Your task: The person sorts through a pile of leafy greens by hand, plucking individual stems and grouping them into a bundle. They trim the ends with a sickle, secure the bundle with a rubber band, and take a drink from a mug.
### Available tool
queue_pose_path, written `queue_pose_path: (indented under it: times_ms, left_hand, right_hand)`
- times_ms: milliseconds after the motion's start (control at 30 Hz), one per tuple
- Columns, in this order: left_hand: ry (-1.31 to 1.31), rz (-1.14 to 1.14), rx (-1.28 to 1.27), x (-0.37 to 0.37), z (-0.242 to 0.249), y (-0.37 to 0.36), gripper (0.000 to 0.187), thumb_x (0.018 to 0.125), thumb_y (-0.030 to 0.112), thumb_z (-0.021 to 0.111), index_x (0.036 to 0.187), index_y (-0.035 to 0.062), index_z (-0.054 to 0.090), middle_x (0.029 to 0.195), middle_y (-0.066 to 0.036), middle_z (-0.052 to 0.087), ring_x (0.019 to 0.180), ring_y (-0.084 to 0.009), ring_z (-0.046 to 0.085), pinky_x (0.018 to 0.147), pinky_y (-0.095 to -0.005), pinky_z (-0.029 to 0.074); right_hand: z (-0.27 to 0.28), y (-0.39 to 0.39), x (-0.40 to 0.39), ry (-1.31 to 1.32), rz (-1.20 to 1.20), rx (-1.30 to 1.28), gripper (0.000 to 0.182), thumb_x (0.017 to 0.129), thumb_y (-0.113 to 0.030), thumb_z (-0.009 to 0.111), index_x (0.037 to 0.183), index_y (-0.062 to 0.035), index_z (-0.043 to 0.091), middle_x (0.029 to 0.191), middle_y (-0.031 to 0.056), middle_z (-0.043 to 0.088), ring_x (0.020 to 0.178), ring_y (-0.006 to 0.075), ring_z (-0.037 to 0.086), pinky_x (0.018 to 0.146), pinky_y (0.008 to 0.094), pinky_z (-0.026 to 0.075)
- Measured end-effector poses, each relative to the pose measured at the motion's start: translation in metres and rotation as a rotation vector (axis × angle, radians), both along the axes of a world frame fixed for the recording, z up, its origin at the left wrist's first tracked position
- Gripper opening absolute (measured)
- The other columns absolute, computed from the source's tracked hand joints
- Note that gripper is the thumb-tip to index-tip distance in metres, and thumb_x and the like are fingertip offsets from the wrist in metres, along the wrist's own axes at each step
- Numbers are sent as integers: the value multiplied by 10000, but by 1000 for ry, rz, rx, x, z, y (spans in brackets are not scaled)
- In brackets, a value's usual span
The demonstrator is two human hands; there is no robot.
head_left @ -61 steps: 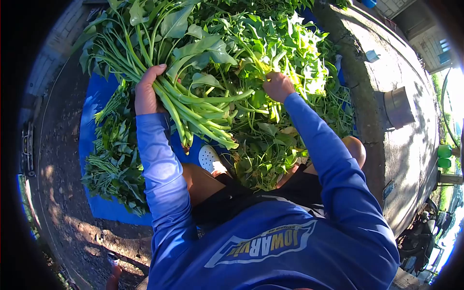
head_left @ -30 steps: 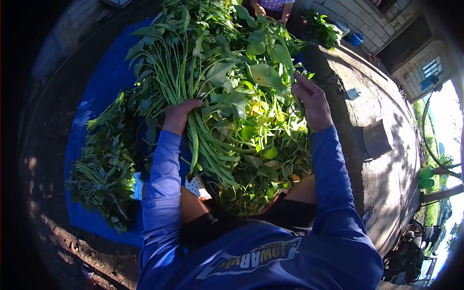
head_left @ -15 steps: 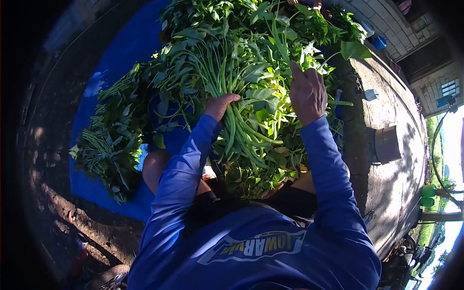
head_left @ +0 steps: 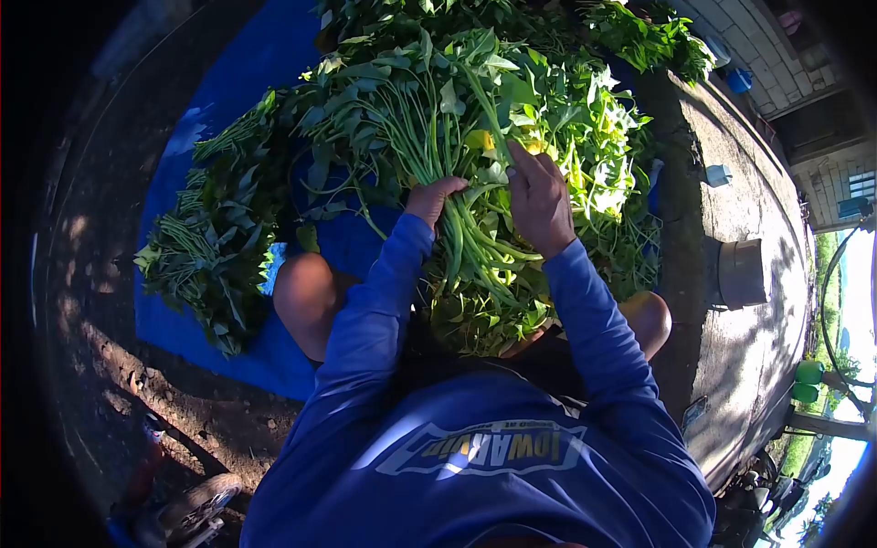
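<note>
My left hand (head_left: 433, 201) is wrapped around a thick bunch of water spinach (head_left: 420, 137). Its leaves fan out away from me, and the pale cut ends of the stems point back toward my lap. Just right of the bunch, my right hand (head_left: 544, 201) is closed, its index finger stretched along a single water spinach stem (head_left: 489, 110) that slants up to the left. The lower part of that stem is hidden by the fingers. Below and around both hands spreads a loose heap of water spinach (head_left: 585, 128), brightly sunlit on its right side.
Bundled greens (head_left: 215, 237) lie on a blue tarp (head_left: 237, 82) to my left. More greens (head_left: 639, 36) are piled at the far right. A concrete ledge (head_left: 731, 210) runs along the right, bearing a brown container (head_left: 738, 274). Part of a wheel (head_left: 203, 502) shows at lower left.
My right hand has come left and slightly down, nearer the bunch, bringing a stem across. The left hand still grips the bunch. The person's hands at the far top are out of sight.
</note>
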State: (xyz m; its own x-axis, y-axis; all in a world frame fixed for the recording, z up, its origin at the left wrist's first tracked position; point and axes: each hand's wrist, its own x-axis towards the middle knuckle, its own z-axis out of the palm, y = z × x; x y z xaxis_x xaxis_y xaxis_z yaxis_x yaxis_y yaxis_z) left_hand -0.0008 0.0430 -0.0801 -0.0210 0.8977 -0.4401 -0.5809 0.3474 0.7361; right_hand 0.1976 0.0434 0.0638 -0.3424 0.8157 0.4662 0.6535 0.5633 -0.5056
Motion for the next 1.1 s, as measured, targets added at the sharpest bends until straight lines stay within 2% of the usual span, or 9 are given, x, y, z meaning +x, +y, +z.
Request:
queue_pose_path:
  times_ms: [100, 167, 300, 367, 500, 667, 833, 1033, 1100]
  left_hand:
    - [63, 80, -18, 5, 3, 1, 272, 769, 135, 869, 980, -26, 808, 938, -99, 793, 819, -216, 747, 744, -376, 611]
    - [93, 101, -5, 8, 1, 2, 267, 762, 127, 877, 966, -35, 815, 948, -105, 797, 838, -214, 740, 817, -374, 591]
    - [143, 118, 3, 13, 6, -1, 292, 751, 145, 891, 973, -29, 818, 965, -108, 797, 842, -209, 736, 844, -372, 582]
    - [174, 112, -5, 14, 9, -2, 303, 756, 165, 888, 979, -27, 814, 968, -108, 794, 842, -211, 737, 836, -372, 583]
    - [153, 44, -70, 9, 22, -9, 311, 817, 211, 834, 1021, -19, 782, 956, -102, 777, 861, -228, 741, 821, -371, 590]
    - [-197, -65, -31, 6, 2, -14, 250, 936, 223, 723, 1096, 32, 729, 965, -87, 755, 842, -237, 739, 811, -392, 619]
    - [-415, -107, 18, 7, -2, -11, 286, 956, 288, 746, 1113, 51, 716, 974, -77, 751, 882, -237, 738, 839, -390, 614]
    - [2, 250, 273, 38, 20, -21, 381, 906, 214, 841, 1213, 23, 719, 1047, -68, 764, 899, -200, 734, 831, -362, 593]
    - [109, 152, 149, 23, 13, -19, 307, 880, 115, 826, 1158, 6, 756, 1041, -86, 775, 907, -201, 737, 824, -349, 590]
  right_hand:
    - [39, 14, 7, 72, -127, 115, 387, 999, -73, 631, 1382, -47, 682, 971, 147, 657, 867, 319, 634, 804, 436, 521]
    - [64, 14, 7, -56, -147, 350, 407, 943, -56, 672, 1349, -64, 698, 998, 145, 643, 905, 344, 610, 818, 468, 504]
    - [64, 11, -2, -226, -102, 407, 471, 887, -40, 637, 1347, -107, 716, 950, 106, 597, 906, 312, 590, 815, 447, 501]
    - [35, 11, -7, -264, -52, 360, 499, 864, -51, 625, 1347, -139, 718, 934, 100, 588, 856, 310, 574, 789, 448, 496]
    - [-43, -18, -11, -166, 95, -51, 453, 925, -30, 633, 1367, -98, 701, 933, 140, 614, 901, 370, 619, 858, 479, 520]
    - [-50, -26, -12, 90, 46, -294, 393, 982, -101, 669, 1372, -60, 701, 932, 192, 704, 887, 355, 686, 840, 431, 545]
    - [-66, -27, -14, 150, 12, -347, 398, 954, -108, 662, 1347, -93, 722, 982, 222, 698, 953, 419, 690, 871, 485, 549]
    - [-79, -52, -33, 110, -59, -431, 406, 966, -106, 646, 1363, -44, 706, 1099, 234, 723, 1035, 410, 706, 947, 460, 552]
    - [-96, -56, -37, 141, -50, -378, 400, 964, -99, 638, 1353, -31, 706, 1116, 239, 719, 1040, 427, 696, 956, 470, 547]
